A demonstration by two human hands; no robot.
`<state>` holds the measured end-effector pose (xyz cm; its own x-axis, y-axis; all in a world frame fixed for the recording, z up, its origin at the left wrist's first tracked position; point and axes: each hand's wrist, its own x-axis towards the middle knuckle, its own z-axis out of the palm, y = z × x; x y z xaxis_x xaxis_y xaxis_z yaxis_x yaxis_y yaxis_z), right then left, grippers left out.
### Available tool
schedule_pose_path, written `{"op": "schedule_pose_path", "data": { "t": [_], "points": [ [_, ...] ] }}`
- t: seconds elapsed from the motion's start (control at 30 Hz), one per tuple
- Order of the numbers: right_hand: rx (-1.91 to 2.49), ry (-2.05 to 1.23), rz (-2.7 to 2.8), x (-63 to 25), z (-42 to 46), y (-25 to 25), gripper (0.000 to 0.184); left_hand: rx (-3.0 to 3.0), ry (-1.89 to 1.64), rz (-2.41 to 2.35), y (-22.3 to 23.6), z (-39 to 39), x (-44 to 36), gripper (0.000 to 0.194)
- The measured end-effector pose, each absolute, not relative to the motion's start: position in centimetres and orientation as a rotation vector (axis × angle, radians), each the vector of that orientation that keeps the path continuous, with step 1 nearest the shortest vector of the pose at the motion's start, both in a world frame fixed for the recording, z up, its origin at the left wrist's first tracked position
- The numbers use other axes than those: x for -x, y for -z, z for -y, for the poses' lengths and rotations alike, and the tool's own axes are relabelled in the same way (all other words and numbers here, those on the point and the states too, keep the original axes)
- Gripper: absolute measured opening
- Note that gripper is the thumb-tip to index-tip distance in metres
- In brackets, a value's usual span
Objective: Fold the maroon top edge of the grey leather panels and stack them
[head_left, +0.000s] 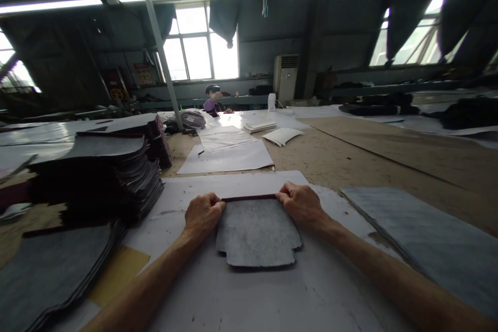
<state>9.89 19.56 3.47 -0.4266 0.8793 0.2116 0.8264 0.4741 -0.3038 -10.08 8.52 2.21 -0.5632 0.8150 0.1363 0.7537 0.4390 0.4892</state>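
Note:
A grey cut piece of material (257,233) with notched lower corners lies flat on the white sheet (249,290) in front of me. Its far edge is folded over and shows a thin dark red strip (249,198). My left hand (203,213) pinches the left end of that folded edge, fingers curled closed. At the right end, my right hand (301,203) grips the same edge, fingers also closed on it. Both forearms reach in from the bottom of the view.
A tall stack of dark cut pieces (112,171) stands at the left, with more grey sheets (50,264) spread in front of it. A large grey sheet (428,244) lies at the right. White papers (225,155) lie farther back. A person (212,98) sits at the table's far end.

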Motion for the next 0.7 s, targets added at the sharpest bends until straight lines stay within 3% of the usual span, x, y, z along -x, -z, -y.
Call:
{"op": "schedule_pose_path", "data": {
  "t": [0.27,0.4,0.57,0.7],
  "points": [
    [1.356,-0.033,2.387,-9.7,-19.3,-2.5,0.021,-1.487,-0.732,-2.700,-1.9,-8.5,9.4,0.013],
    [1.256,0.105,2.498,-9.8,-18.4,-2.0,0.022,-1.595,-0.778,-2.695,-1.4,-8.2,9.4,0.023],
    [1.218,0.192,2.559,-10.1,-18.2,-2.6,0.020,-1.988,-0.771,-2.712,-0.2,-8.3,10.1,0.022],
    [1.275,0.196,2.472,-14.2,-17.4,-3.6,0.020,-1.821,-1.000,-2.752,-0.7,-7.5,10.3,0.023]
  ]
}}
